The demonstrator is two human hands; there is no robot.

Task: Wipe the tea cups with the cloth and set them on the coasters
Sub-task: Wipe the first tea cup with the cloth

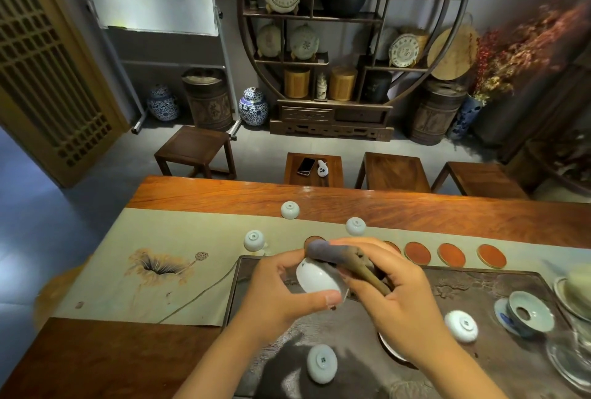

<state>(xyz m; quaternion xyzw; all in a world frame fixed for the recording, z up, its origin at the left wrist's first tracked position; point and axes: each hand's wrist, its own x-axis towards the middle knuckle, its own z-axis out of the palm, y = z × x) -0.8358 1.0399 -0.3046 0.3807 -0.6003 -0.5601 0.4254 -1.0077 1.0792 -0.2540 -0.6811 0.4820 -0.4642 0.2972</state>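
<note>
Here, left hand (pixel 275 290) grips glossy cup (pixel 318 278); right hand (pixel 399 299) grips bunched cloth (pixel 332 253).

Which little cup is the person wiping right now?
Find the dark carved stone tea tray on the long wooden table. Above its left end, the left hand holds a small white porcelain cup. Unlike the other upside-down cups, it's lifted and touched by the brown cloth.

Both bare forearms reach forward over the stone tray (pixel 447 280). The left hand (pixel 281 290) is curled, thumb toward the person and fingers on the far side, gripping. The right hand (pixel 393 299) is beside it, fingers bent and pinched closed.
</note>
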